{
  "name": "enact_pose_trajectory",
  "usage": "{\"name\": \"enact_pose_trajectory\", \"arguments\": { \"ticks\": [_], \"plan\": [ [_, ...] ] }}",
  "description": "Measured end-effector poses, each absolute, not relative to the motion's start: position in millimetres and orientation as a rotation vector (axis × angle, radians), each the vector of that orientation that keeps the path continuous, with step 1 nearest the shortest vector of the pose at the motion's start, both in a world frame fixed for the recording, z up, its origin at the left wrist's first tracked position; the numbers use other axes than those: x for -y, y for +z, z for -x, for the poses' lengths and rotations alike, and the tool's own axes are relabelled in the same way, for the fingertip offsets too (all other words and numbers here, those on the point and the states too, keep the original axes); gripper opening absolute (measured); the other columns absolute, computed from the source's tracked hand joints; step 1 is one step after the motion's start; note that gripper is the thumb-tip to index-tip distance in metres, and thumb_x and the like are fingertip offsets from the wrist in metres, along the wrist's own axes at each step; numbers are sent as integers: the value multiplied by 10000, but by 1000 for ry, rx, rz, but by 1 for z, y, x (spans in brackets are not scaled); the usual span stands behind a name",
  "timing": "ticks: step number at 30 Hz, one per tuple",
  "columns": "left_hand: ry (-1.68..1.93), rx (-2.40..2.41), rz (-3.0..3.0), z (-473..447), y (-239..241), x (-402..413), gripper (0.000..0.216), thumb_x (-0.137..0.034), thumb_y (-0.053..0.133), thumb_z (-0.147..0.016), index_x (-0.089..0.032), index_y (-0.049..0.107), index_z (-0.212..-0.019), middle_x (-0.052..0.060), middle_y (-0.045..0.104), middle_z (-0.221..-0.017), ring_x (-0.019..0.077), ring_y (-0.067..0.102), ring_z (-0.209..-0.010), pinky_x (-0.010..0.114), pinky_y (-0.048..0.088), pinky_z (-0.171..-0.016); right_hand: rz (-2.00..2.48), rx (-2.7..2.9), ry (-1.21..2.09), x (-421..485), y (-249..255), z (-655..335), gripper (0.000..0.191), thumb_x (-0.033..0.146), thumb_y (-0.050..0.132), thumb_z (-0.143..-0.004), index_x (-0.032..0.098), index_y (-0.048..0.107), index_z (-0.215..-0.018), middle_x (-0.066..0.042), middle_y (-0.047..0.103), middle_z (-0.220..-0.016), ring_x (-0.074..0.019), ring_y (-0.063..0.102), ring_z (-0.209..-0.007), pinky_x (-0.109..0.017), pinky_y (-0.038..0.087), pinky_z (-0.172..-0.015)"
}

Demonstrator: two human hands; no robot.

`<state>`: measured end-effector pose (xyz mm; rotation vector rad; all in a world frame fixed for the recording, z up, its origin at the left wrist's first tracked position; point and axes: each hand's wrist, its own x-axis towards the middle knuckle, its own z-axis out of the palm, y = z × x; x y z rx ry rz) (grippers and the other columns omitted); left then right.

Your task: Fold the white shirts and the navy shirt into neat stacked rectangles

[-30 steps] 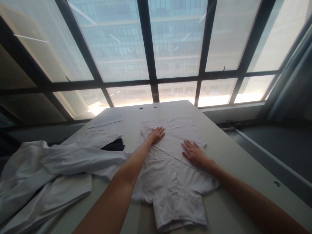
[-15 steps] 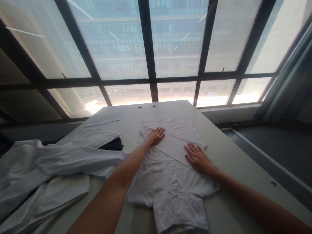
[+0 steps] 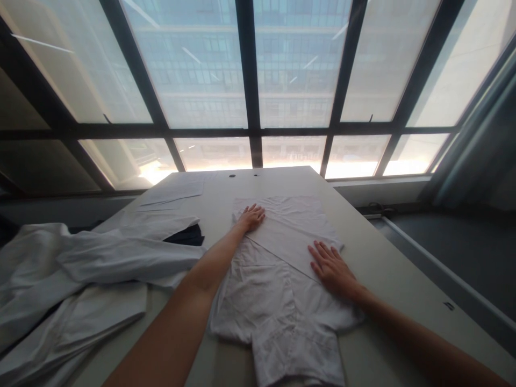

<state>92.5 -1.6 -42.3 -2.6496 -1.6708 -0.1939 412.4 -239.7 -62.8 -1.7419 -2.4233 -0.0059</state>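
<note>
A white garment (image 3: 278,279) lies spread on the pale table (image 3: 387,269), with its far part folded back over itself. My left hand (image 3: 250,217) rests flat on the fold's far left corner, fingers stretched out. My right hand (image 3: 331,266) lies flat on the fold's near right edge, fingers apart. Neither hand holds anything.
A heap of white garments (image 3: 80,274) covers the table's left side, with a dark cloth (image 3: 185,236) showing under it. Sheets of paper (image 3: 173,192) lie at the far left. Large windows stand behind the table; the table edge drops off on the right.
My left hand slid slightly left and farther along the fold. My right hand slid a little nearer and to the right. The garment stays in place.
</note>
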Motion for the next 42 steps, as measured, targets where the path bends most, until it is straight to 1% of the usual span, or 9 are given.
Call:
{"name": "enact_pose_trajectory", "arguments": {
  "ticks": [6,10,12,15,20,26,31,37,42],
  "plan": [
    [-329,1662,2523,-94,-26,3,524,-397,252,-1019,-243,402,-1496,11,379,-1574,179,182,-1503,385,77,-1233,1755,2411,17,240,-63,-412,588,458,268,-1028,197,315,-1553,-115,227,-1623,-251,184,-1500,-485,144,-1201],
    [-375,1818,2357,-91,-22,3,542,-306,242,-1015,-145,322,-1526,117,359,-1575,253,170,-1505,473,96,-1221,1743,2411,3,240,-65,-412,591,454,272,-1026,194,309,-1555,-115,224,-1623,-250,178,-1501,-484,139,-1203],
    [-324,1914,2317,-88,-27,5,551,-344,262,-1012,-122,330,-1512,163,391,-1546,295,218,-1488,500,174,-1194,1742,2412,-3,239,-66,-413,592,450,273,-1025,190,309,-1556,-114,223,-1623,-254,179,-1501,-486,135,-1204],
    [-207,2011,2330,-82,-38,9,597,-474,287,-1000,-146,359,-1494,175,408,-1533,318,300,-1454,502,268,-1150,1744,2410,2,239,-66,-413,596,458,267,-1023,193,310,-1555,-111,222,-1623,-257,182,-1500,-491,143,-1203],
    [-148,2050,2358,-78,-48,9,678,-548,228,-993,-133,321,-1520,163,282,-1602,308,225,-1487,504,199,-1181,1751,2414,9,240,-63,-413,593,449,267,-1023,192,312,-1555,-103,220,-1625,-256,179,-1501,-484,142,-1204],
    [-119,2067,2378,-78,-50,4,737,-578,179,-987,-106,267,-1547,172,217,-1620,311,171,-1502,511,158,-1193,1771,2404,42,241,-61,-413,616,462,259,-1022,153,307,-1554,-113,215,-1625,-252,173,-1503,-477,135,-1207],
    [-122,2077,2376,-78,-50,5,752,-585,169,-987,-96,245,-1553,173,205,-1623,309,157,-1505,511,139,-1197,1810,2372,52,239,-62,-413,648,451,275,-1013,84,298,-1546,-129,231,-1616,-234,188,-1500,-446,136,-1214],
    [-117,2086,2380,-80,-49,8,734,-583,177,-988,-121,252,-1554,162,202,-1627,301,157,-1506,499,139,-1198,1822,2343,84,239,-62,-412,642,426,300,-1008,66,305,-1540,-129,240,-1614,-229,194,-1498,-432,135,-1215],
    [-94,2111,2388,-80,-37,9,721,-553,227,-993,-85,280,-1538,192,243,-1607,321,193,-1495,517,169,-1187,1818,2312,116,240,-60,-411,630,401,310,-1005,69,307,-1539,-129,249,-1613,-222,193,-1498,-419,121,-1215]
  ]
}}
